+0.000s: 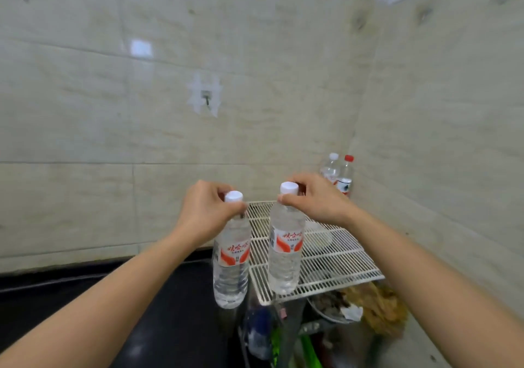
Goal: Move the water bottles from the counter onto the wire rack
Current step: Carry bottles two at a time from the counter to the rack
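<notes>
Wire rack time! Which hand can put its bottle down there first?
Probably the right hand: its clear plastic water bottle with the white cap hangs over the white wire rack. The left hand holds its matching clear bottle beside the rack's edge.

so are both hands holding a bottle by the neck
Yes, the left hand grips the left bottle and the right hand the right bottle, just under their caps.

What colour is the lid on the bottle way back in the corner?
Red, on the corner bottle, seen in the head view.
</notes>
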Demonstrator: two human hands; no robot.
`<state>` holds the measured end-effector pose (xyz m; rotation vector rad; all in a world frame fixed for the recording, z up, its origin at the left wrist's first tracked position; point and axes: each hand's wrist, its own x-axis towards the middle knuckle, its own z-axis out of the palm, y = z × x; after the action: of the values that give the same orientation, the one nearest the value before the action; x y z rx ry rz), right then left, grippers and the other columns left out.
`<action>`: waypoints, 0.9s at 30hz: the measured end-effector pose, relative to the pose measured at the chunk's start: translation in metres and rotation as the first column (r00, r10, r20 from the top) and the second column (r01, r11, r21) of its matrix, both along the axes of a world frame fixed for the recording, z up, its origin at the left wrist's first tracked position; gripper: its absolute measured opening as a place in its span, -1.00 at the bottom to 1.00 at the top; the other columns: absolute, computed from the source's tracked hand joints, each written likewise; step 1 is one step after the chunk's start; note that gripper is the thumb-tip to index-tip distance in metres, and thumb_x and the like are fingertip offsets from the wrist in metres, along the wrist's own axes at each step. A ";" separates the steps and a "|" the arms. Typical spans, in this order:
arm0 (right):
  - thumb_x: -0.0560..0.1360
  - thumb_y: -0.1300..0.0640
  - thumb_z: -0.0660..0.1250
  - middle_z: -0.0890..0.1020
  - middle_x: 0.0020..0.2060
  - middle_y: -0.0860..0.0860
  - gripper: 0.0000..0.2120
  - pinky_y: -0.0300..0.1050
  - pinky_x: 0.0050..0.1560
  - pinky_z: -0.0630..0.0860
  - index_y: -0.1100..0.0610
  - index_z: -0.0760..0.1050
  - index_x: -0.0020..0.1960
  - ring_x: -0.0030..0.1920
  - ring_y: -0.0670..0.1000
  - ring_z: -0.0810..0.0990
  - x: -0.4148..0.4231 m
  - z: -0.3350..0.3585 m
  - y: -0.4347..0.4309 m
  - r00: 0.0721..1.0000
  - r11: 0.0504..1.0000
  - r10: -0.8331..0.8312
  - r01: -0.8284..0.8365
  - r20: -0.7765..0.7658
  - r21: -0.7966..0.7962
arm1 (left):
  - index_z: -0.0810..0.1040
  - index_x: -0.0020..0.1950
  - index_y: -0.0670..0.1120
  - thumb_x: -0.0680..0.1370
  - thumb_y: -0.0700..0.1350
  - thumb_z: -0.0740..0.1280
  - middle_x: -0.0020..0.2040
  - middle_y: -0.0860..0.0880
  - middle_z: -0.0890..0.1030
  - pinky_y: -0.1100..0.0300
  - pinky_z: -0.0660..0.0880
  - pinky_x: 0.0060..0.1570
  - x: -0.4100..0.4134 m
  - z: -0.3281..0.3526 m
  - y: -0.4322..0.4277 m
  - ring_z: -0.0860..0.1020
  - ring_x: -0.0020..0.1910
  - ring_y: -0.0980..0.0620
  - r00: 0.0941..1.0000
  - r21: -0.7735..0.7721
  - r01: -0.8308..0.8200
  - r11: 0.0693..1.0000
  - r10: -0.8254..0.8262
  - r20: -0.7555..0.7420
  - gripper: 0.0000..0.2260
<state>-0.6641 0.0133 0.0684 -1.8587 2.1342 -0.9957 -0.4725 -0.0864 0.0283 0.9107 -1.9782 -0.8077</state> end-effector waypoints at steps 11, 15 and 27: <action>0.49 0.05 0.38 0.40 -0.37 -0.08 -0.75 -0.14 -0.28 0.32 0.24 0.46 -0.17 -0.35 -0.09 0.38 -0.164 -0.006 -0.031 0.993 0.997 -0.065 0.062 -0.094 -0.044 | 0.67 -0.30 -0.10 0.36 -0.10 0.50 -0.46 -0.05 0.57 0.19 0.36 -0.39 -0.172 0.017 -0.045 0.45 -0.46 0.08 0.998 -0.062 0.056 0.997 -0.058 -0.036 -0.90; 0.48 0.01 0.36 0.44 -0.34 -0.06 -0.74 -0.10 -0.25 0.36 0.22 0.47 -0.14 -0.32 -0.07 0.41 -0.213 -0.006 -0.070 0.992 0.995 -0.088 0.084 -0.090 -0.049 | 0.67 -0.30 -0.14 0.34 -0.07 0.50 -0.37 -0.23 0.63 0.16 0.36 -0.36 -0.227 0.016 -0.082 0.43 -0.43 0.04 0.998 -0.037 0.049 0.998 -0.050 -0.041 -0.86; 0.51 -0.04 0.34 0.57 -0.12 0.02 -0.78 0.08 -0.02 0.53 0.11 0.51 -0.02 -0.08 0.08 0.55 -0.302 -0.012 -0.181 0.979 0.992 -0.118 0.125 -0.167 0.031 | 0.63 -0.23 -0.22 0.34 -0.09 0.50 -0.40 -0.03 0.46 0.17 0.28 -0.36 -0.338 0.006 -0.178 0.33 -0.38 0.03 0.998 0.029 0.032 0.999 -0.030 -0.059 -0.80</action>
<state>-0.9662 -0.1674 0.0566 -1.8713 2.3695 -0.8390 -0.8109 -0.2648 0.0345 0.8656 -1.9380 -0.8739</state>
